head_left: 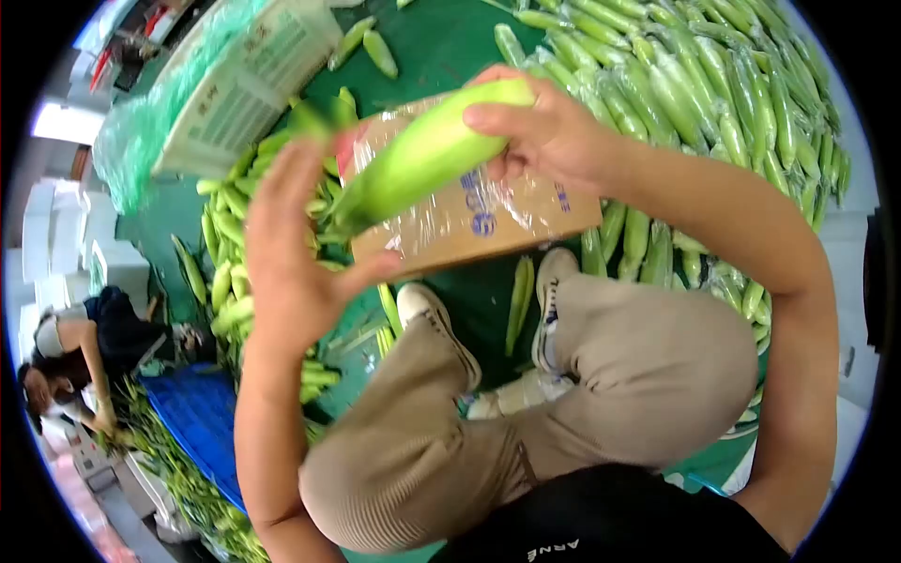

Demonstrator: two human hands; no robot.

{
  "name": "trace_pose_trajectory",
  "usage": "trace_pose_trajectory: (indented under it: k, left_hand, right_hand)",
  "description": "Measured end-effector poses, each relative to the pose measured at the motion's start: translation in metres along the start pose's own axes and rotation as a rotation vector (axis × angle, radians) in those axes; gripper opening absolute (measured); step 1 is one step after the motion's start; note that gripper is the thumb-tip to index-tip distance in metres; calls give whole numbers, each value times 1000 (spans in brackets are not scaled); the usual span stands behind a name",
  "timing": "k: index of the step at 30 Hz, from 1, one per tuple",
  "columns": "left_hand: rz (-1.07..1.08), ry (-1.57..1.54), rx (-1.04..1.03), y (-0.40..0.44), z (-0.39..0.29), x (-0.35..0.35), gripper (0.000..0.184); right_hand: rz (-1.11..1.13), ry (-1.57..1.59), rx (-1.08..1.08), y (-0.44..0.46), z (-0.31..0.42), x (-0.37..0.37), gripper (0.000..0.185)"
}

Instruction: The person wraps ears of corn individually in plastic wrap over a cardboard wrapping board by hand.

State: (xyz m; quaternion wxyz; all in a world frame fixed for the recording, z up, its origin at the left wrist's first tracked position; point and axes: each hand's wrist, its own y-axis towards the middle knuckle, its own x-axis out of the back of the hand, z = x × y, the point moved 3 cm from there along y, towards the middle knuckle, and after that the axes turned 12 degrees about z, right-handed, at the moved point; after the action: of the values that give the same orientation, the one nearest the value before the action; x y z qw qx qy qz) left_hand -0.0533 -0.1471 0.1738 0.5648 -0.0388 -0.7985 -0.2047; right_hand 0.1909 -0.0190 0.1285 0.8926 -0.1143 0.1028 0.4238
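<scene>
An ear of corn in its green husk (427, 150) is held tilted above a cardboard box (441, 246). My right hand (549, 127) grips its upper right end, with the thumb on top. Left of the corn, my left hand (300, 249) is raised with its fingers and thumb spread, blurred by motion. The corn's lower left end lies between that hand's thumb and fingers, without visible contact. Clear plastic film covers the top of the box, which has blue print on it.
Unwrapped corn (230, 225) is piled at the left. Plastic-wrapped corn (676, 84) fills the right. A printed white box (244, 89) with green plastic (141, 141) stands upper left. Beyond a blue crate (197, 418), another person (89, 347) bends over greens.
</scene>
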Motion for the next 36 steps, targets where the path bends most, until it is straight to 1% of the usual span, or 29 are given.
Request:
trace_pose_trajectory:
  k: [1, 2, 3, 4, 5, 6, 7, 8, 9, 10, 11, 13, 14, 15, 17, 18, 20, 21, 22, 25, 26, 27, 29, 30, 32, 33, 35, 36]
  left_hand:
    - [54, 89, -73, 25, -7, -7, 99]
    - [167, 11, -56, 47, -6, -18, 95]
    - [255, -9, 189, 58, -8, -38, 89]
    - [182, -40, 138, 67, 5, -49, 85]
    - [132, -92, 91, 70, 20, -66, 81]
    - [126, -212, 147, 70, 23, -74, 79]
    - [223, -375, 326, 70, 25, -81, 80]
    - [230, -401, 301, 70, 25, -91, 82]
    - [237, -417, 275, 69, 27, -100, 83]
    - [235, -432, 226, 69, 29, -120, 85]
    - [245, -329, 159, 69, 26, -136, 81]
    - [357, -168, 170, 69, 14, -163, 77]
    - [398, -205, 179, 67, 16, -184, 73]
    - [426, -183, 166, 61, 17, -200, 73]
    - [467, -122, 151, 56, 20, -218, 72]
    - [444, -160, 155, 57, 21, -216, 71]
    - [498, -172, 148, 61, 26, -215, 67]
    - [523, -178, 142, 63, 27, -215, 65]
    - [548, -176, 153, 64, 26, -214, 65]
    - [594, -165, 164, 69, 25, -212, 67]
    - [592, -164, 156, 68, 24, -211, 68]
    - [589, -164, 152, 69, 24, -211, 69]
    - [645, -169, 166, 70, 23, -213, 74]
    - [670, -169, 166, 73, 23, -213, 77]
    - [655, -187, 129, 72, 25, -215, 78]
    - [644, -195, 112, 72, 27, -215, 78]
    - [601, -204, 162, 73, 29, -214, 80]
    - [578, -214, 190, 72, 30, -216, 81]
  right_hand:
    - [28, 68, 32, 7, 1, 0, 44]
    - [65, 154, 46, 16, 0, 1, 45]
    - [109, 240, 43, 16, -11, 10, 46]
    - [1, 389, 60, 27, -28, 17, 46]
    - [73, 481, 85, 28, -34, 29, 50]
    - [138, 403, 93, 22, -46, 49, 54]
    - [211, 316, 117, 12, -55, 69, 59]
    - [101, -179, -19, -7, -65, 91, 73]
    - [-39, -442, -42, -28, -89, 106, 77]
    - [22, -586, -261, -45, -98, 122, 79]
    - [96, -715, -499, -63, -114, 128, 81]
    - [251, -1185, -245, -84, -137, 123, 80]
    - [317, -1284, -228, -83, -139, 118, 84]
    - [308, -1371, -201, -81, -139, 114, 81]
    - [332, -1427, -219, -76, -142, 111, 77]
    - [332, -1420, -177, -74, -144, 109, 59]
    - [224, -1338, -77, -72, -171, 111, 45]
    - [168, -1297, -28, -68, -174, 108, 38]
    - [84, -1244, 72, -67, -172, 108, 28]
    - [-183, -734, 145, -75, -176, 118, 25]
    - [-393, -626, 115, -76, -174, 120, 32]
    - [-513, -599, 224, -71, -169, 124, 32]
    - [-458, -765, 242, -42, -164, 119, 23]
    - [-355, -924, 254, -23, -165, 111, 23]
    - [-143, -1237, 295, 11, -163, 93, 32]
    - [-122, -1231, 278, 16, -161, 90, 41]
    - [-64, -1222, 247, 23, -160, 77, 61]
    - [-54, -1372, 253, 22, -160, 68, 86]
